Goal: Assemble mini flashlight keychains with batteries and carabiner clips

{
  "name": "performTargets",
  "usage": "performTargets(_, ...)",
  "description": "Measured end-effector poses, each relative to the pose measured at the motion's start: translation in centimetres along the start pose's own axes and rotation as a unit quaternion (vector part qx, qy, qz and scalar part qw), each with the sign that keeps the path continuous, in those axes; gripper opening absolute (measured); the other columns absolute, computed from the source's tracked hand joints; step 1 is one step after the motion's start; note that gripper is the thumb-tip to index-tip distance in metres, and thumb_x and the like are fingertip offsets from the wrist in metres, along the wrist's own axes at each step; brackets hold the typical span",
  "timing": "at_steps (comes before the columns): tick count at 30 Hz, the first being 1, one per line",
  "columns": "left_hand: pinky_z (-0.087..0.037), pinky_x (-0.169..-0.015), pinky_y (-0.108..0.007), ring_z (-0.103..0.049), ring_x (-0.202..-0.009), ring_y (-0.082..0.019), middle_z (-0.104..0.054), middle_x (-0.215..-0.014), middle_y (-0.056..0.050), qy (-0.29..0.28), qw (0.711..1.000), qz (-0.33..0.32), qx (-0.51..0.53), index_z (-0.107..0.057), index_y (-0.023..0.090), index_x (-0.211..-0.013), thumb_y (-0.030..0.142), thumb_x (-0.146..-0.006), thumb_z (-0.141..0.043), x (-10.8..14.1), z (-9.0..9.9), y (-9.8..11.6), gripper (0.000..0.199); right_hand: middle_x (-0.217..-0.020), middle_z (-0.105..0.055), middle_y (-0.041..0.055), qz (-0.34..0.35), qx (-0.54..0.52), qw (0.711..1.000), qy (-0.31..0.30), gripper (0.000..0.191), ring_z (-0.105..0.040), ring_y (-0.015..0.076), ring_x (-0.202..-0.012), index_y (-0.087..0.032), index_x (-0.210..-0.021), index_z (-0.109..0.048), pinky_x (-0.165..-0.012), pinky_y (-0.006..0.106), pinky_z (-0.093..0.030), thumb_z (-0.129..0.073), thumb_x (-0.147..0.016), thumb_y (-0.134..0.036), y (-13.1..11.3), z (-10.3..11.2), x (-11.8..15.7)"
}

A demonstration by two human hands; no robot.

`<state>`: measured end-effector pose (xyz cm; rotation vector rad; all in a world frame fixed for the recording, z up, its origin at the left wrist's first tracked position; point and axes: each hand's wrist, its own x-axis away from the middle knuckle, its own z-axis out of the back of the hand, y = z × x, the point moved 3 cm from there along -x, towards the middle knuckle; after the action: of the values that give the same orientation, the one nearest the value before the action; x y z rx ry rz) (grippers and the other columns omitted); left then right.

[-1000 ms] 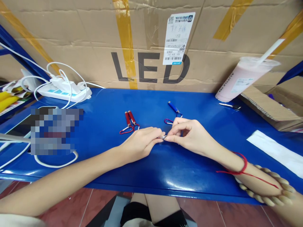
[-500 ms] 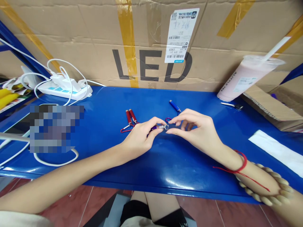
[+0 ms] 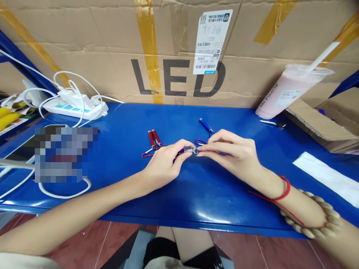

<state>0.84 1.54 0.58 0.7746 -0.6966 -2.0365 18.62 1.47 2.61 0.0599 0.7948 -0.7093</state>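
A small purple tube with a silver end (image 3: pixel 190 150) is pinched in my left hand (image 3: pixel 166 160), its silver end pointing right. My right hand (image 3: pixel 234 151) has its thumb and fingertips pressed together right at that silver end; whatever they hold is too small to make out. Two red tubes (image 3: pixel 153 138) with a red carabiner clip (image 3: pixel 147 154) lie on the blue table just behind my left hand. Behind my right hand lies a blue tube (image 3: pixel 205 125), with a dark red clip (image 3: pixel 199 142) near it.
A large cardboard box (image 3: pixel 106 48) stands along the back of the blue table (image 3: pixel 179 201). At left are a white power strip (image 3: pixel 75 106) with cables and a blurred-out patch. On the right are a pink drink cup (image 3: pixel 288 93), an open carton (image 3: pixel 314 127) and white paper (image 3: pixel 325 177).
The thumb and fingers of my right hand have closed together and come up to the silver end of the tube. The whole view has shifted slightly.
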Motion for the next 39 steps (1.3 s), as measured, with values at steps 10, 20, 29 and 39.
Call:
performTargets(10, -0.049, -0.073, -0.023, -0.064, -0.084, -0.014, -0.067, -0.097, -0.002, -0.041, 0.999, -0.022, 0.011, -0.054, 0.019, -0.099, 0.026, -0.092, -0.041, 0.1, -0.4, -0.4, 0.016, -0.08, -0.065, 0.0021, -0.073, -0.096, 0.993, -0.012, 0.01, -0.058, 0.0092, -0.062, -0.022, -0.074, -0.073, -0.055, 0.022, -0.045, -0.067, -0.078, -0.029, 0.1, -0.6, 0.0)
performTargets(20, -0.05, -0.071, -0.025, -0.064, -0.086, -0.016, -0.065, -0.092, -0.004, -0.058, 0.995, -0.08, -0.018, -0.047, 0.019, -0.085, 0.021, -0.091, -0.038, 0.5, -0.6, -0.6, 0.011, -0.063, -0.06, 0.0018, -0.214, -0.302, 0.923, -0.106, 0.023, -0.052, 0.009, -0.054, -0.017, -0.064, -0.07, -0.048, 0.021, -0.043, -0.073, -0.069, -0.039, 0.6, -1.9, -0.3)
performTargets(29, -0.049, -0.073, -0.02, -0.064, -0.084, -0.012, -0.065, -0.095, -0.001, -0.055, 0.995, -0.08, -0.011, -0.052, 0.02, -0.098, 0.02, -0.09, -0.043, 0.4, -0.4, -0.7, 0.012, -0.062, -0.057, 0.0006, -0.241, -0.312, 0.913, -0.107, 0.015, -0.047, 0.0068, -0.051, -0.016, -0.062, -0.068, -0.043, 0.02, -0.037, -0.069, -0.072, -0.027, 0.2, -1.9, -0.2)
performTargets(39, -0.047, -0.077, -0.02, -0.062, -0.089, -0.012, -0.064, -0.102, -0.001, -0.069, 0.992, -0.095, -0.044, -0.051, 0.02, -0.106, 0.02, -0.092, -0.043, 0.3, -0.4, -0.5, 0.016, -0.057, -0.055, -0.0007, -0.325, -0.355, 0.86, -0.172, 0.025, -0.042, 0.0058, -0.043, -0.015, -0.062, -0.066, -0.041, 0.023, -0.035, -0.069, -0.069, -0.039, 0.8, -2.5, 0.4)
